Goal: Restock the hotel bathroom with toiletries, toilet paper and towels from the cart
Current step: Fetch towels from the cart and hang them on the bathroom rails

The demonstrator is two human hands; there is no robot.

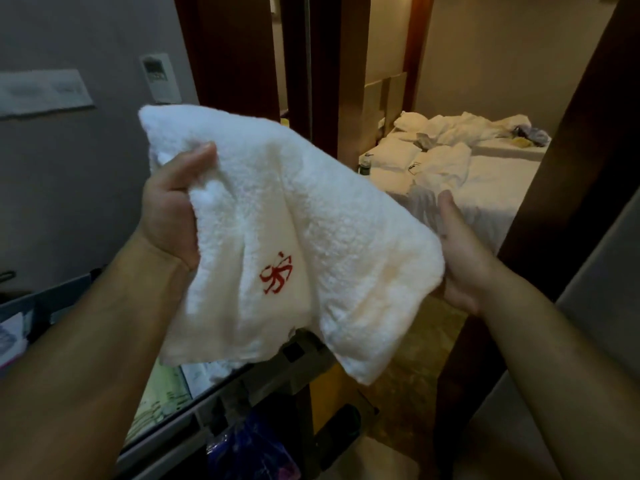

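**A:** Where is the camera sitting?

**B:** It is riding on the person's head, looking forward and down along both bare forearms.

**A:** How near is it getting?

**B:** Very near. The left grip (173, 216) and right grip (462, 261) are filling the middle at arm's reach, with the white terry towel with a red embroidered emblem (294, 237) spreading between them.

**A:** Which way is it facing?

**B:** It is facing past a dark brown wooden door frame (239, 46) toward the unmade white-sheeted bed (502, 188), which is lying well beyond. The grey metal-framed cart (180, 415) is showing low on the left, under the arms.

**A:** And the lens?

**B:** It is taking in a wide angle, and this single head view is covering everything.
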